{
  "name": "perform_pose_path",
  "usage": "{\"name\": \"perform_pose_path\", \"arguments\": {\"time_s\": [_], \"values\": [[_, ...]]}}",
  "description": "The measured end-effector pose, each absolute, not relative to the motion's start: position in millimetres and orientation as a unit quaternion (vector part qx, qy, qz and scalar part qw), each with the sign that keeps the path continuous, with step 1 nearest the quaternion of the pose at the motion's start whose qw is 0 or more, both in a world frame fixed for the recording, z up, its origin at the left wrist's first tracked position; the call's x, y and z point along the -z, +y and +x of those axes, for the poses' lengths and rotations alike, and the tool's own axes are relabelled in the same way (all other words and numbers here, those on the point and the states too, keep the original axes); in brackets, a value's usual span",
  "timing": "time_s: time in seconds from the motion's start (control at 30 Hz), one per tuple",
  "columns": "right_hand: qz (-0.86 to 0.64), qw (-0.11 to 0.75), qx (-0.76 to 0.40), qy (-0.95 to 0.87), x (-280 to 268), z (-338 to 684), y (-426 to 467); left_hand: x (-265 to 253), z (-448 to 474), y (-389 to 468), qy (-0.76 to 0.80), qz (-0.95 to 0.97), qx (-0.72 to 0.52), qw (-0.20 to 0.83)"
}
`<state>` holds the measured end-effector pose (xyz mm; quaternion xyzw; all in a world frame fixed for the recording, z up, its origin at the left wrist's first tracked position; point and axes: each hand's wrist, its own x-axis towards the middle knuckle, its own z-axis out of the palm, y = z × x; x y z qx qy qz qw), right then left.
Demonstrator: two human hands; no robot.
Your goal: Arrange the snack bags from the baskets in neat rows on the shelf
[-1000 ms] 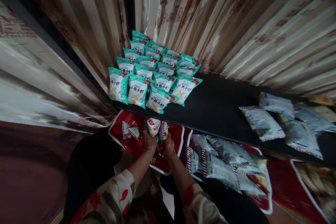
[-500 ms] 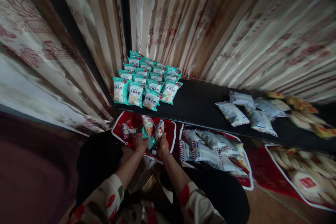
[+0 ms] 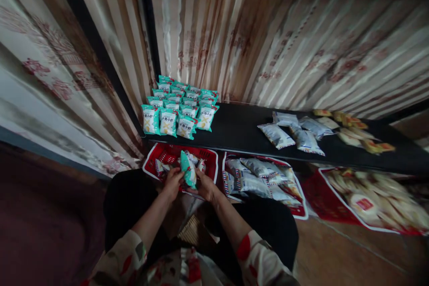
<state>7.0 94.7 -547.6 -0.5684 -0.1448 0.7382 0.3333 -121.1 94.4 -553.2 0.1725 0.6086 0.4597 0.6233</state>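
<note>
Left hand (image 3: 172, 182) grips one teal packet (image 3: 188, 170) at 8 o'clock, the packet's long axis running from 11 to 5 o'clock over the leftmost of three red baskets (image 3: 210, 160); right hand (image 3: 205, 186) clamps its 4 o'clock side; four silver packets (image 3: 275, 136) lie at 2 o'clock on one black shelf (image 3: 234, 125).

Fingers (image 3: 203, 181) partly hidden, rightmost basket (image 3: 326, 205) cropped

1. Left hand (image 3: 173, 182): fingers curled, gripping, turned inward.
2. Right hand (image 3: 207, 186): opposite and near the left, fingers bent, gripping.
3. Left forearm (image 3: 153, 214) and right forearm (image 3: 229, 214): bare, reaching forward, converging.
4. Left knee (image 3: 129, 194), right knee (image 3: 276, 221): spread outside the forearms.
</note>
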Motion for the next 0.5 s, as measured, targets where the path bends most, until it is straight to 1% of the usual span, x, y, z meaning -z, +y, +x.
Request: {"name": "perform_pose_path", "arguments": {"time_s": [0.07,0.17,0.23,0.3,0.4,0.5], "values": [[-0.561,0.361,-0.728,-0.158,541,9,87,547,-125,92,0.587,0.178,-0.451,0.649],[-0.569,0.431,-0.668,-0.208,535,15,78,538,-131,87,0.569,0.192,-0.421,0.680],[-0.579,0.460,-0.627,-0.246,532,19,74,531,-131,85,0.566,0.200,-0.404,0.690],[-0.593,0.467,-0.589,-0.288,528,23,72,524,-128,83,0.563,0.214,-0.395,0.693],[-0.623,0.449,-0.546,-0.334,519,28,70,514,-117,84,0.543,0.270,-0.411,0.681],[-0.619,0.431,-0.558,-0.346,505,36,69,506,-108,87,0.527,0.320,-0.433,0.658]]}}
